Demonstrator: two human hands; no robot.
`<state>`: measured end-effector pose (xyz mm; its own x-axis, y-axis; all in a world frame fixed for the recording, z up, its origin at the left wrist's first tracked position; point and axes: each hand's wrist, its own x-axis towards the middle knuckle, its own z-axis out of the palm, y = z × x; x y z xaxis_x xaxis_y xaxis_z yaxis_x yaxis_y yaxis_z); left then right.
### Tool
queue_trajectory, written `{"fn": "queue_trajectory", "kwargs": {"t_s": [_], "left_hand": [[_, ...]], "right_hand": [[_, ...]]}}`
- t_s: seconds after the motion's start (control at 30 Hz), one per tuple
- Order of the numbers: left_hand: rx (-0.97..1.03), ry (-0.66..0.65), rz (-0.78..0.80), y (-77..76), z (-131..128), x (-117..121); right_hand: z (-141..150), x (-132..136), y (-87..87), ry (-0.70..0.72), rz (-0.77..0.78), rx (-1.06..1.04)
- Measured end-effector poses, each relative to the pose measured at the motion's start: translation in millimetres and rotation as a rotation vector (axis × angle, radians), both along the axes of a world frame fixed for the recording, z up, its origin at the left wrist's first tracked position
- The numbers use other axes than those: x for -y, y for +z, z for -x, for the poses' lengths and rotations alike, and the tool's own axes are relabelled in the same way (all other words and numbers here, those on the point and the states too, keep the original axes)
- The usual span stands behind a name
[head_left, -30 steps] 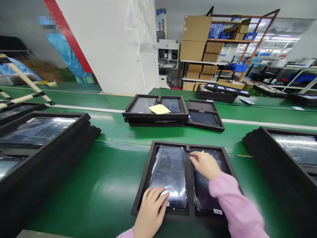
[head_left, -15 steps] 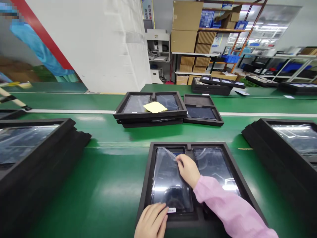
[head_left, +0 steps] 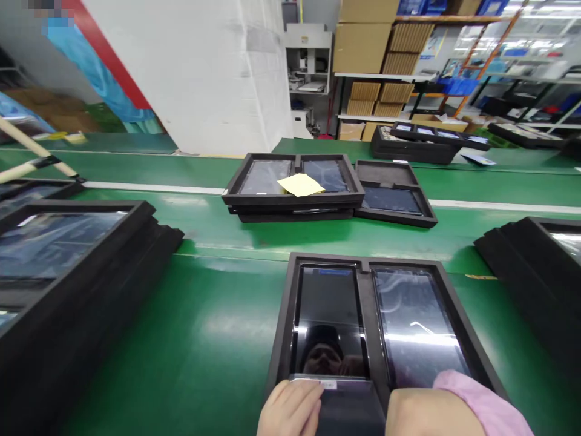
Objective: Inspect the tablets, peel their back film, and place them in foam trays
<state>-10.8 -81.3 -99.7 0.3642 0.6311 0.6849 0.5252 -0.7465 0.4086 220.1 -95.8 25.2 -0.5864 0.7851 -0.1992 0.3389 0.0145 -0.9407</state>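
Note:
A black tray (head_left: 372,339) holds two flat screen panels side by side. The left screen panel (head_left: 331,315) shows bare, glossy glass across its upper part. Its clear protective film (head_left: 345,406) is peeled down and folded back over the lower end. My left hand (head_left: 290,409) lies with flat fingers at the panel's lower left, beside a small white label (head_left: 328,384). At the bottom edge is my right hand (head_left: 429,415), its fingers out of frame; the film stretches back towards it. The right screen panel (head_left: 420,327) still has film on it.
Behind the tray, a yellow paper (head_left: 301,184) lies on stacked trays (head_left: 295,200), beside another tray (head_left: 394,194). Tray stacks stand left (head_left: 91,266) and right (head_left: 535,260) on the green bench (head_left: 218,339). A person in blue (head_left: 95,66) is at the far left.
My right hand has moved down towards me, peeling the film off the upper part of the left screen. My left hand stays at its lower edge. The view has tilted down slightly.

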Motion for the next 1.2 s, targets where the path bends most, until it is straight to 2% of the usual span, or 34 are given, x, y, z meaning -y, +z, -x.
{"fn": "queue_trajectory", "kwargs": {"t_s": [0.07,0.13,0.17,0.23,0.3,0.33,0.43,0.57,0.77,0.9,1.03,1.2], "left_hand": [[-0.005,0.015,-0.003,1.6,0,-2],[-0.120,-0.020,0.037,6.5,4,-5],[-0.186,-0.048,0.053,9.7,6,-7],[-0.307,-0.094,0.073,16.2,10,-11],[-0.363,-0.070,0.082,21.8,9,-16],[-0.381,-0.048,0.094,24.0,7,-18],[-0.412,-0.014,0.126,28.6,-9,-27],[-0.471,-0.121,0.156,32.5,-48,-31],[-0.575,-0.425,0.223,35.6,-114,-19],[-0.609,-0.453,0.225,33.4,-127,-24],[-0.585,-0.469,0.204,31.9,-128,-30],[-0.544,-0.398,0.141,27.3,-130,-26]], "right_hand": [[-7,-5,6.1,0.064,0.067,-0.086],[-12,-15,11.8,0.011,0.155,-0.221],[-14,-21,14.0,-0.102,0.175,-0.280],[-23,-34,16.4,-0.453,0.124,-0.334],[-37,-41,16.4,-0.772,0.014,-0.319],[-46,-42,15.8,-0.878,-0.026,-0.298],[-72,-29,13.1,-1.049,-0.078,-0.238],[-96,7,5.5,-1.200,-0.112,-0.139],[-119,55,-23.0,-1.338,-0.188,0.036],[-138,65,-44.1,-1.375,-0.276,0.230],[-154,37,-55.2,-1.267,-0.361,0.436],[-160,-33,-56.2,-1.038,-0.416,0.641]]}}
